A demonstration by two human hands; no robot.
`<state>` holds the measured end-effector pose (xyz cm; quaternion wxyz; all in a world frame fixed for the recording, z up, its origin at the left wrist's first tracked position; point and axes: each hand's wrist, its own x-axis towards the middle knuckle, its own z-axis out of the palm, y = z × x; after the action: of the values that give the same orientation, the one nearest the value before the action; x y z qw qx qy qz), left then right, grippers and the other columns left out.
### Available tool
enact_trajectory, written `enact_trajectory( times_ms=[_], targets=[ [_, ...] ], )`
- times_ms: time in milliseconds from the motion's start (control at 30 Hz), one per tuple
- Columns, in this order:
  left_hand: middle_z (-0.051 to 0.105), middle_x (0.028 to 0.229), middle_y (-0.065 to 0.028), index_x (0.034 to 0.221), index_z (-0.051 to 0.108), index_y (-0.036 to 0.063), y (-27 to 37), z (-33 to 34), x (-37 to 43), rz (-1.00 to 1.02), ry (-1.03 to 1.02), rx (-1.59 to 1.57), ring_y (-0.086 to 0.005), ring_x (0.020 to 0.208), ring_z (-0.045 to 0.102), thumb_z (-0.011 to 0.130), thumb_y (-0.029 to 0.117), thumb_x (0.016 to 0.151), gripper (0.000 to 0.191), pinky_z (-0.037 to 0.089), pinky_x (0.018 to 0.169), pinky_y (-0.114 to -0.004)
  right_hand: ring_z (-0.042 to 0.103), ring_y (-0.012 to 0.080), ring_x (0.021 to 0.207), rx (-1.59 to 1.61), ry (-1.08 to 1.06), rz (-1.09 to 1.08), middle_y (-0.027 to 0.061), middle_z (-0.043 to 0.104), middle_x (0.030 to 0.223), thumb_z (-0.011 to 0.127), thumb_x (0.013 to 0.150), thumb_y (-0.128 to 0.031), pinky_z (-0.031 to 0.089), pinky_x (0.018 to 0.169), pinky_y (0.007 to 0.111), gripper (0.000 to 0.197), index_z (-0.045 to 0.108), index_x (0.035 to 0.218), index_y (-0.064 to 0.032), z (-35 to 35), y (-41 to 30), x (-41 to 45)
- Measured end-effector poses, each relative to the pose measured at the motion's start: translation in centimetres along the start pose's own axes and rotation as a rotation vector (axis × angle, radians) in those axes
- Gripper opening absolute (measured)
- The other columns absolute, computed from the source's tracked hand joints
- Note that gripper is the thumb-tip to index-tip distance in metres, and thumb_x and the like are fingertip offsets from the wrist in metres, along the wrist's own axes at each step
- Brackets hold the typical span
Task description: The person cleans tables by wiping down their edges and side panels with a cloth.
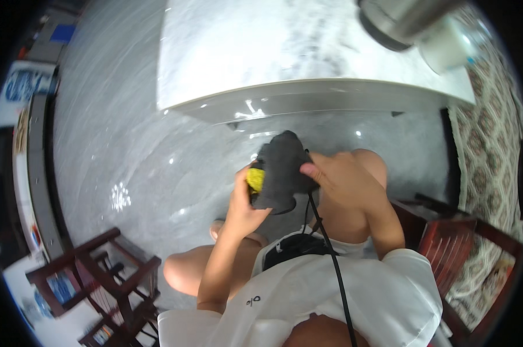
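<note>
Both of my hands hold a dark grey, soft-looking item (282, 173) above my lap; its exact kind is unclear. My left hand (245, 207) grips its left side, beside a bright yellow textured part (255, 180). At the right edge, my right hand (337, 175) has its thumb on the grey surface and its fingers hidden behind. A black cord (331, 247) runs from the bottom of the view over my white shirt up to the item's lower right, where I cannot tell if they join. A black pouch or bag (300, 249) lies at my waist.
Ahead stands a white marble-patterned table (244, 47) with a metal vessel (387, 21) and a whitish container (446, 45). Dark wooden chairs stand left (118, 286) and right (448, 251). Patterned fabric (487, 130) covers something at right. The grey floor (113, 152) is glossy.
</note>
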<state>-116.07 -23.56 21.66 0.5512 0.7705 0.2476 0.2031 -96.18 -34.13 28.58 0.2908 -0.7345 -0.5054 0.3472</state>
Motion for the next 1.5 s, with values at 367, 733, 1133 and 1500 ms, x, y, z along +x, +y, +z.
enact_trajectory(
  times_ms=[367,733,1133,1500],
  targets=[
    [0.048,0.128,-0.0147,0.122,0.043,0.0048,-5.8,-0.4,2.5,-0.21,-0.211,-0.199,-0.0213,0.107,0.054,0.052,0.0,0.085,0.038,0.041,0.089,-0.03,0.051,0.0238,0.111,1.31,1.619,-0.301,0.0116,0.055,0.118,0.046,0.091,-0.033,0.04,0.094,0.037,0.04,0.051,0.114,-0.0008,-4.2,17.7,-7.4],
    [0.061,0.105,-0.0093,0.107,0.052,0.0026,-14.5,-7.2,0.0,-0.385,-0.033,-0.016,-0.0169,0.091,0.058,0.052,0.008,0.09,0.018,0.044,0.082,-0.028,0.055,0.0157,0.092,1.688,2.024,-0.316,0.0022,0.06,0.1,0.053,0.074,-0.036,0.042,0.072,0.029,0.036,0.059,0.099,-0.0097,-3.3,42.0,-3.2],
    [0.059,0.109,-0.0114,0.082,0.06,0.0051,-18.4,-11.1,-3.9,-0.678,0.1,0.102,-0.0209,0.091,0.06,0.048,-0.001,0.084,0.014,0.047,0.077,-0.032,0.043,0.0221,0.12,1.268,1.571,-0.206,0.0082,0.048,0.125,0.045,0.073,0.01,0.032,0.101,0.037,0.059,0.037,0.131,-0.0009,-3.3,47.0,0.3],
    [0.063,0.103,-0.0104,0.087,0.063,0.0037,-20.5,-12.1,-6.1,-0.857,-0.053,0.353,-0.0178,0.087,0.061,0.047,0.0,0.078,0.019,0.047,0.075,-0.029,0.042,0.038,0.116,0.276,1.703,0.437,0.0204,0.032,0.133,0.076,0.066,-0.019,0.036,0.096,0.04,0.088,0.02,0.131,0.001,-5.1,48.2,3.5]
  ],
)
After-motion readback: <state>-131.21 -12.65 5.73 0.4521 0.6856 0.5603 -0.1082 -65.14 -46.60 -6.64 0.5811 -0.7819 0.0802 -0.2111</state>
